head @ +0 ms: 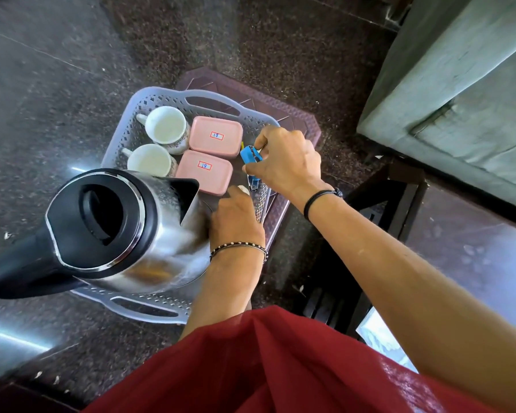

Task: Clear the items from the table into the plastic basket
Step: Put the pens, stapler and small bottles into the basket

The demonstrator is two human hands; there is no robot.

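Note:
A grey plastic basket (161, 98) rests on a dark brown stool. Inside it are two white cups (165, 126) (148, 160), two pink lidded boxes (216, 135) (204, 171) and a steel kettle (113, 222) with a black lid and handle. My right hand (283, 162) is shut on a blue-handled tool (251, 156) over the basket's right side. Against the kettle's right flank lies my left hand (236, 216), its fingers curled near the nearer pink box; what it grips is hidden.
The brown stool (298, 123) stands on a dark speckled stone floor. A grey-green cushioned seat (459, 84) fills the upper right. A dark wooden frame (399, 198) with a glass top sits at the right. My red garment covers the bottom.

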